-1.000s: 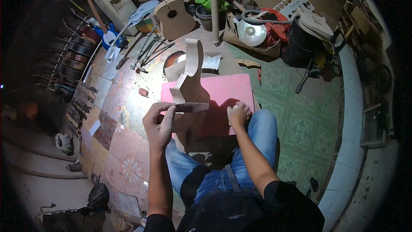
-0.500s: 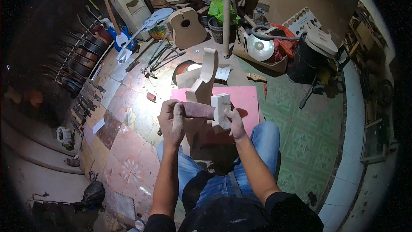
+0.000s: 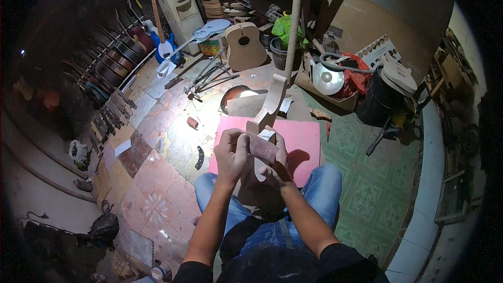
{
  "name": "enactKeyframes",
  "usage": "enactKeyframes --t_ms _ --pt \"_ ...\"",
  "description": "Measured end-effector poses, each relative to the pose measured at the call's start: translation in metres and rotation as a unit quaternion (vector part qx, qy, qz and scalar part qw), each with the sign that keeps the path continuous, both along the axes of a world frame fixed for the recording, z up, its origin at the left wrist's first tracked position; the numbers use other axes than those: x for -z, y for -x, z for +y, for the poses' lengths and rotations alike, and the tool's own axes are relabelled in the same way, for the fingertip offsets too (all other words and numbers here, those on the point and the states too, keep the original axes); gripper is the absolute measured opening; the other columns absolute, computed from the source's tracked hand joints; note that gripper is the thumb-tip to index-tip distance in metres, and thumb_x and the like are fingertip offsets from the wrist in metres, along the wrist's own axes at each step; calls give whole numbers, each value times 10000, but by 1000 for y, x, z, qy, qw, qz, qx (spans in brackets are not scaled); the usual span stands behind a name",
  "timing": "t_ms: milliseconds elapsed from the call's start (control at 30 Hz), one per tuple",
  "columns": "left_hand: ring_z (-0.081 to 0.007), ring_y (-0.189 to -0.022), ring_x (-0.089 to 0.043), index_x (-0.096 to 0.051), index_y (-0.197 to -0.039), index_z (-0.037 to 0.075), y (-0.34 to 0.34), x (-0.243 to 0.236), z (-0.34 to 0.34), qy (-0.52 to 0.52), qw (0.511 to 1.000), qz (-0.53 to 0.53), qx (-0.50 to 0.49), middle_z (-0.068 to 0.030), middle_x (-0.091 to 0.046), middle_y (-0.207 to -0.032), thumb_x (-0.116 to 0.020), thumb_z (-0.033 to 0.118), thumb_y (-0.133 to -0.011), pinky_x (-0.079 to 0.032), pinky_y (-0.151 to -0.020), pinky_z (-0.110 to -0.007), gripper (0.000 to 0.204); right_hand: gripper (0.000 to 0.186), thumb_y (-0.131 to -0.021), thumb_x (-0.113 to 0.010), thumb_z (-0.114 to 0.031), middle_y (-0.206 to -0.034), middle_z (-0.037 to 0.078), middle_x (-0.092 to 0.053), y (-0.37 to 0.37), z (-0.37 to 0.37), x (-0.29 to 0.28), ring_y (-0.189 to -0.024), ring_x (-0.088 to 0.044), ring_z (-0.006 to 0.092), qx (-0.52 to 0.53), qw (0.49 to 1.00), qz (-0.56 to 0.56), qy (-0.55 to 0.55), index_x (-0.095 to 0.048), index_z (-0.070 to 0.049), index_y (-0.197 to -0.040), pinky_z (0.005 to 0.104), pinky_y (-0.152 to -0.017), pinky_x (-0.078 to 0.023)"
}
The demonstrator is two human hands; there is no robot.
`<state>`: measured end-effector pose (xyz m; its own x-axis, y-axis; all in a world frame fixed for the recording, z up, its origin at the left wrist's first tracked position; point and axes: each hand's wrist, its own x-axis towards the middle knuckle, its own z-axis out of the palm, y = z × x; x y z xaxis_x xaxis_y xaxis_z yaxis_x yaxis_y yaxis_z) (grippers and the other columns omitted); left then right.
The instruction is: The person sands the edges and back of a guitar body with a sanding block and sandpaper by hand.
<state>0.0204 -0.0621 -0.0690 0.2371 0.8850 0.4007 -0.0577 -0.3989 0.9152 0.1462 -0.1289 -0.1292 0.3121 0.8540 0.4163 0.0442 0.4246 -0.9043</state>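
Note:
In front of my lap, my left hand (image 3: 232,155) pinches one end of a reddish-brown strip of sandpaper (image 3: 262,148) between thumb and fingers. The strip lies across a white block (image 3: 267,135), which it mostly hides. My right hand (image 3: 281,160) grips the block and the strip's other end, with the thumb toward me. Just beyond both hands a pale, curved wooden piece (image 3: 272,102) rises, its lower part hidden behind them. Underneath lies a pink board (image 3: 301,141).
A small reddish roll (image 3: 193,122) and a dark curved piece (image 3: 200,158) lie on the tiles to the left. Farther off are an unfinished acoustic guitar body (image 3: 245,47), a blue electric guitar (image 3: 165,47), an upright pole (image 3: 295,21) and a black bucket (image 3: 374,105).
My right hand has brought the white block in toward my left hand and turned it, so the sandpaper now covers much of it. The view has shifted, and the dark curved piece shows more fully.

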Motion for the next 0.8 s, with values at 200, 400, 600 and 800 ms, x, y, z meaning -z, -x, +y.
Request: enactKeyframes --t_ms 200,400,600,800 --pt "-119 -825 -690 -622 -1090 -40 -3 7 -5 -6 1000 19 -20 -113 -736 -903 -665 54 -985 -560 -741 -276 148 1356 -615 -785 -854 -1393 171 -493 10 1 -2 -1285 -529 265 9 996 88 33 -263 -24 -1551 407 -1065 -479" --pt "-125 -830 -693 -621 -1098 -35 -5 8 -5 -15 1000 4 -1 -112 -738 -903 -661 52 -988 -559 -747 -277 146 1236 -731 -743 -826 -1391 159 -496 8 1 -11 -1256 -541 254 -5 990 142 26 -283 -12 -1539 400 -1059 -480" --pt "-140 -837 -704 -624 -1099 -29 -7 12 -6 -9 999 19 -29 -111 -743 -908 -651 26 -987 -561 -760 -282 128 1069 -847 -701 -746 -1369 96 -544 11 3 -1 -1254 -541 197 15 987 157 -34 -340 -3 -1526 367 -1065 -460" --pt "-147 -873 -701 -629 -1144 -21 -4 13 0 -22 1000 -3 21 -119 -732 -957 -692 37 -955 -561 -791 -284 208 611 -1055 -613 -415 -1308 72 -575 6 -8 -26 -1187 -539 148 -53 975 214 -10 -437 -1 -1468 313 -1057 -426"
